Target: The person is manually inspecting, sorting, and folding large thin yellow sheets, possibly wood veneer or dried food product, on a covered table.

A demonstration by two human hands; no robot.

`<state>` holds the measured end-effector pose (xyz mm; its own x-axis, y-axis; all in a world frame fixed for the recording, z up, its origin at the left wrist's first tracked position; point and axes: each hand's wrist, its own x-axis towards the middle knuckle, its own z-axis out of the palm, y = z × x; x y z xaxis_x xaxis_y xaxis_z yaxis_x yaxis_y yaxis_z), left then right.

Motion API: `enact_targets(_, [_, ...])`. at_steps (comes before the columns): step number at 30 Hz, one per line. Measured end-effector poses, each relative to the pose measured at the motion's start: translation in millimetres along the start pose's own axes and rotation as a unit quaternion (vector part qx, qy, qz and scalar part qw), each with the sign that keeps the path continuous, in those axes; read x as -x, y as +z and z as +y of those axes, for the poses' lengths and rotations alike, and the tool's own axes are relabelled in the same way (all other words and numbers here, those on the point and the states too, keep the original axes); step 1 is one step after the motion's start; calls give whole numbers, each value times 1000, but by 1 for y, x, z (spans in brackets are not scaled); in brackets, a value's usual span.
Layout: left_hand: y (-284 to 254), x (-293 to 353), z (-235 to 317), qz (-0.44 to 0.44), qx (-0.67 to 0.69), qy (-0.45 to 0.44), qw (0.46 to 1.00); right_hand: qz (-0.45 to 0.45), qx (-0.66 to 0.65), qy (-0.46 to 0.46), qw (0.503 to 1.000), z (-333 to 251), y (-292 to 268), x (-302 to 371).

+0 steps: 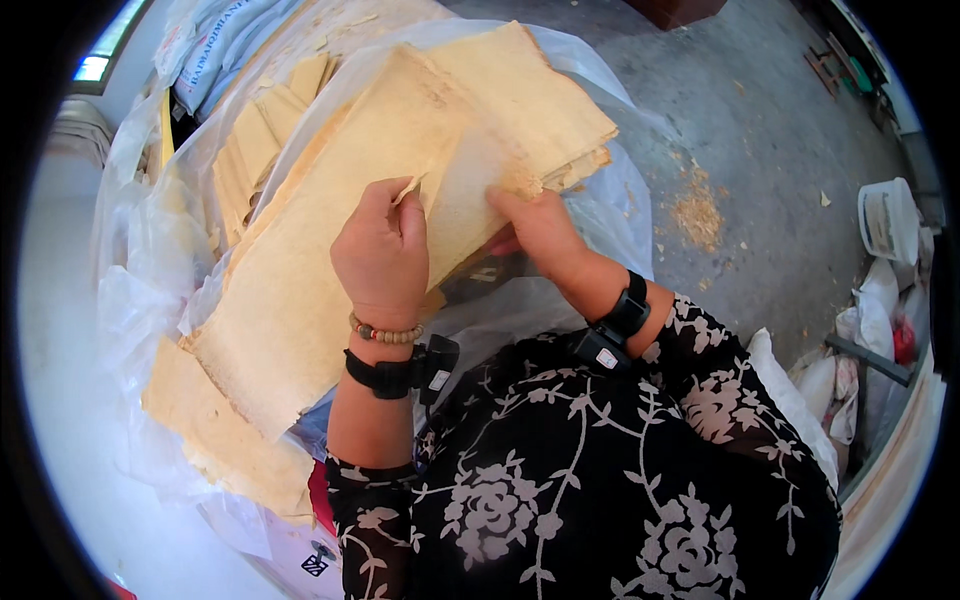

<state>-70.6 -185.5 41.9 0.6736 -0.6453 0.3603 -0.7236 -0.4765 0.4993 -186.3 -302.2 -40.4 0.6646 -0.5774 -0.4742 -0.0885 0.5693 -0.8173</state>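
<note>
A wide stack of thin, pale-yellow flatbread sheets (285,290) lies slantwise in front of me, its edges ragged and browned. Over its middle, my left hand (382,248) is closed in a pinch on a small raised edge of a thin sheet. My right hand (545,232) grips the near edge of the flatbread, thumb on top and fingers partly hidden underneath. A paler, translucent patch (482,172) of sheet spans the gap between both hands. More folded flatbread (545,90) sits at the far right end, and another piece (225,435) hangs at the near left.
Clear plastic sheeting (150,290) spreads under and around the stack. Narrow folded pieces (255,145) lie behind it, near white printed sacks (235,50). On the concrete floor (760,130) to the right are scattered crumbs (698,212), a white bucket (888,220) and several bags (870,300).
</note>
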Motion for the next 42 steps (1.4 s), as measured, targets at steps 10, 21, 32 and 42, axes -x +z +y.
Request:
enact_targets(10, [6, 11, -20, 126, 30, 49, 990, -131, 453, -27, 882, -59, -2, 51])
enact_targets(21, [1, 24, -10, 88, -13, 93, 992, -19, 595, -531, 603, -12, 33, -34])
enact_targets(32, [-24, 28, -8, 122, -46, 187, 974, 44, 675, -534, 506, -27, 58, -58])
enact_targets(42, [-61, 39, -17, 196, -16, 88, 977, -90, 732, -486, 469, -17, 82, -100])
